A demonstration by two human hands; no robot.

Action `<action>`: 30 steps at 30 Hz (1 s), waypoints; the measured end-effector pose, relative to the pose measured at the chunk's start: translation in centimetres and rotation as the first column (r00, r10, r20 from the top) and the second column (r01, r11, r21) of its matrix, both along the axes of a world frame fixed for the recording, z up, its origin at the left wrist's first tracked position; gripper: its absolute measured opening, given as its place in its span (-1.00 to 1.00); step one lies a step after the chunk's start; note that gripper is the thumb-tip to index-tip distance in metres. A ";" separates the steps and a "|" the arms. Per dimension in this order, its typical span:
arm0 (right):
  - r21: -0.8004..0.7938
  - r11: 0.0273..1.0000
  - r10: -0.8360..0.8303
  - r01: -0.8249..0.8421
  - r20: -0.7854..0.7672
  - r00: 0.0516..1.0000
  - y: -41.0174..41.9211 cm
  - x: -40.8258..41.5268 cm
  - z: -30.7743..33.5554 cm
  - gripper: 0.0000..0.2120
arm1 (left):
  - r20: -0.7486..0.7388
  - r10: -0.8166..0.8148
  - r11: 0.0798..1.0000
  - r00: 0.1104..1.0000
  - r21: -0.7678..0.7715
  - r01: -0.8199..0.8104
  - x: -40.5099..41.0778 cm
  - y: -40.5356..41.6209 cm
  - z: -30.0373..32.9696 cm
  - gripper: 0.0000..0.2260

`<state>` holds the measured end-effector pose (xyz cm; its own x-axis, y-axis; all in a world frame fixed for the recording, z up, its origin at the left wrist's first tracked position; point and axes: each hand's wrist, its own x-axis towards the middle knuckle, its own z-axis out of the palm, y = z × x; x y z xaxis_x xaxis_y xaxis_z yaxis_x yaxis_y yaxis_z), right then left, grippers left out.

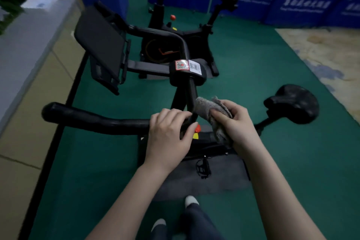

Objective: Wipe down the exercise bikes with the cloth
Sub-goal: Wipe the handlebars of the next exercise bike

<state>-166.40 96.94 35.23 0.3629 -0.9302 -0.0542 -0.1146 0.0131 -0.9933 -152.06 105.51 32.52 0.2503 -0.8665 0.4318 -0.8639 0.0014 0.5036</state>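
left hand [169, 134] grips handlebar [93, 119] | right hand [236, 121] clutches cloth [210, 109] against stem

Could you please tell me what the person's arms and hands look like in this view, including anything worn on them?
Both forearms are bare as far as the frame shows: no sleeves, gloves, watch or rings visible on the left hand or right hand. The fingernails look short and unpainted.
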 end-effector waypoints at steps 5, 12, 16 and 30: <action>0.032 0.973 -0.230 0.229 0.013 0.973 4.4 -1.7 -1.1 -0.81 | 0.073 -0.175 0.984 0.982 -0.012 0.176 0.4 1.4 0.0 -0.74; 0.052 0.917 -0.395 0.396 -0.025 0.918 8.1 -4.1 -2.0 -0.80 | 0.127 -0.319 0.947 0.939 0.012 0.320 -0.2 3.2 -1.6 -0.77; 0.044 0.906 -0.420 0.422 -0.050 0.906 9.2 -5.2 -1.9 -0.81 | 0.140 -0.375 0.927 0.916 0.082 0.367 -1.2 4.3 -3.4 -0.75; 0.101 0.792 -0.598 0.602 -0.065 0.799 12.8 -17.2 -3.6 -0.82 | 0.174 -0.610 0.785 0.773 0.262 0.561 -12.8 2.4 -4.5 -0.72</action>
<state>-183.59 109.70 31.61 -0.2692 -0.9478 -0.1709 -0.0749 0.1976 -0.9774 -164.85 107.93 27.97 -0.4206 -0.8784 0.2269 -0.8161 0.4756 0.3283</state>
